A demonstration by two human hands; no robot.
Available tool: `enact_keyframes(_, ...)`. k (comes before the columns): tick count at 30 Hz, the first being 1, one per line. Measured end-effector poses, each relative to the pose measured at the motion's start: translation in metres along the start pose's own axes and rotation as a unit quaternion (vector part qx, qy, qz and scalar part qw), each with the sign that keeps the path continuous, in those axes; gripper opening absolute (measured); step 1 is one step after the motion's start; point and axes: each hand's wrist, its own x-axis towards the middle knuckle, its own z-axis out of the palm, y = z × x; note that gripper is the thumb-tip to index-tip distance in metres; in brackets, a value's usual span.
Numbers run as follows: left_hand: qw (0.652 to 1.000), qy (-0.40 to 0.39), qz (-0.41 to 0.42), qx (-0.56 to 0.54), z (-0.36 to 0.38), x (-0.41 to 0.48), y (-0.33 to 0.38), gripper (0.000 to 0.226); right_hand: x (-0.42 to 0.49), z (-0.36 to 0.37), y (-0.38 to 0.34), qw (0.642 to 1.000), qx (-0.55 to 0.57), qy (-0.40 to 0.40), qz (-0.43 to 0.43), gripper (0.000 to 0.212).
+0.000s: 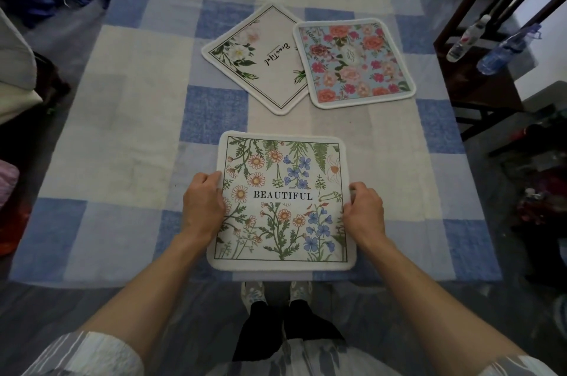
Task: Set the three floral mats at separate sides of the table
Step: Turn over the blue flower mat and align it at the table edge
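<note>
A square mat printed with wildflowers and the word BEAUTIFUL (pixel 282 200) lies at the near edge of the table. My left hand (pixel 202 203) grips its left edge and my right hand (pixel 363 211) grips its right edge. Farther back, near the table's middle, a cream mat with white flowers (pixel 260 59) lies turned like a diamond. A light blue mat with pink and orange roses (pixel 352 64) sits to its right, overlapping the cream mat's right corner.
The table carries a blue and cream checked cloth (pixel 122 117). A dark wooden chair (pixel 478 78) stands at the right with two plastic bottles (pixel 466 38) on its seat. Clutter lies on the floor at left and right.
</note>
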Motion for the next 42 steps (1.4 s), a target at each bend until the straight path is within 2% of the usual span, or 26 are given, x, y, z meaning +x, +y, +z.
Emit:
enact_keyframes(8,1.0,-0.003,-0.003,0.023,-0.015,0.006,-0.011,0.027,-0.005,0.009,-0.012,1.0,0.011,-0.005,-0.027,0.027)
enact_keyframes(16,0.996,-0.052,-0.026,0.067,-0.017,0.002,-0.016,0.023,-0.008,0.008,-0.01,0.999,-0.003,-0.027,-0.018,0.038)
enact_keyframes(21,0.969,-0.054,0.034,0.239,-0.023,0.007,-0.024,0.032,-0.013,0.008,-0.013,0.996,-0.088,-0.017,-0.01,0.046)
enact_keyframes(24,0.955,-0.073,0.043,0.283,-0.021,0.007,-0.027,0.032,-0.017,0.01,-0.014,0.992,-0.125,-0.015,-0.008,0.05)
enact_keyframes(28,0.965,-0.088,0.018,0.248,-0.018,0.001,-0.029,0.031,-0.019,0.012,-0.016,0.992,-0.12,-0.03,-0.007,0.04)
enact_keyframes(33,0.98,-0.078,-0.028,0.181,-0.018,0.005,-0.025,0.018,-0.017,0.012,-0.017,0.992,-0.111,-0.051,-0.014,0.023)
enact_keyframes(42,0.99,-0.065,-0.038,0.123,-0.019,-0.003,-0.021,0.014,-0.015,0.012,-0.01,0.994,-0.091,-0.026,-0.056,0.025)
